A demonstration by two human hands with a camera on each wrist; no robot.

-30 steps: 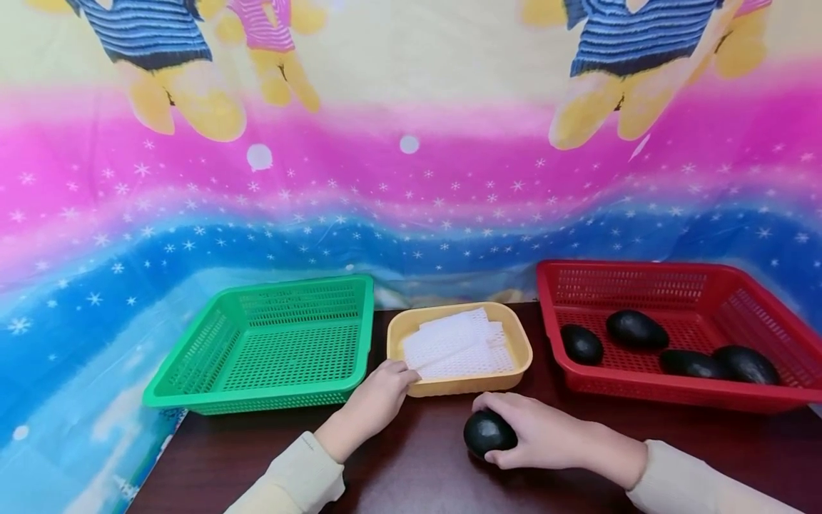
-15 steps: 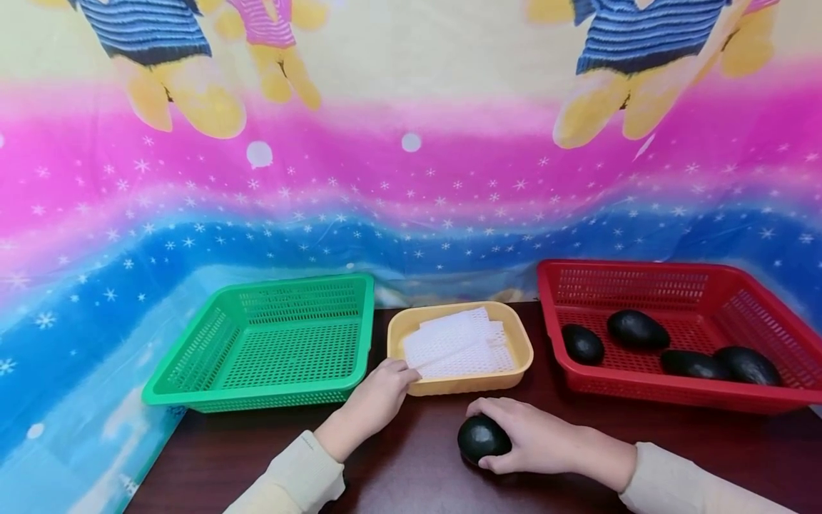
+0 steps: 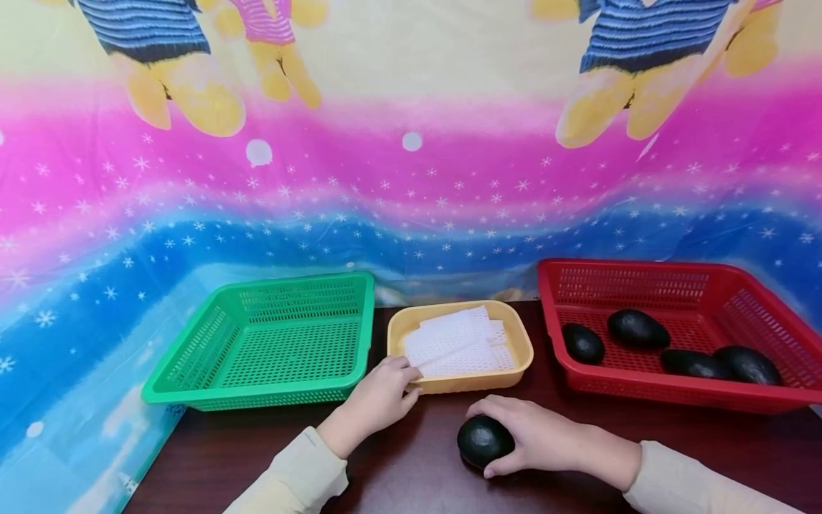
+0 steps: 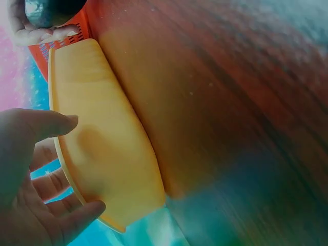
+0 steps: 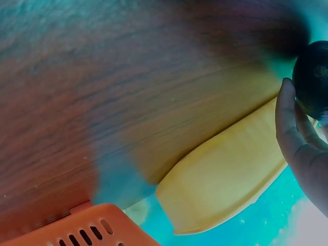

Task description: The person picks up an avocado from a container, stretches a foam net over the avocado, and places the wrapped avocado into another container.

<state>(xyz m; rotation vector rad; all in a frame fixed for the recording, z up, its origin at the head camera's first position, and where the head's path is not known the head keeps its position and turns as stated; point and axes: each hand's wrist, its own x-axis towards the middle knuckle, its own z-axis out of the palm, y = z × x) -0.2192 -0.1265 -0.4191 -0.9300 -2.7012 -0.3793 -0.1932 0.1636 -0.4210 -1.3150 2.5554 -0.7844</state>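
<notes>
My right hand (image 3: 542, 435) grips a dark, glossy avocado (image 3: 483, 442) just in front of the yellow tray, thumb on its near side. In the right wrist view the same avocado (image 5: 315, 79) shows at the right edge. Flat white foam net sleeves (image 3: 456, 343) lie in the yellow tray (image 3: 475, 385). At that tray's near left corner is my left hand (image 3: 379, 396), fingertips by the rim and the edge of the sleeves. Its thumb stands apart from the tray wall in the left wrist view. Whether those fingertips touch a sleeve is hard to tell.
On the right stands a red basket (image 3: 642, 392) with several avocados (image 3: 637, 330) in it. A green basket (image 3: 257, 400) is on the left. All rest on a dark brown table (image 3: 411, 471), with a printed cloth (image 3: 411, 200) behind.
My right hand has shifted slightly left and nearer with the avocado. My left thumb has moved out from the fingers; the left hand stays at the tray's corner.
</notes>
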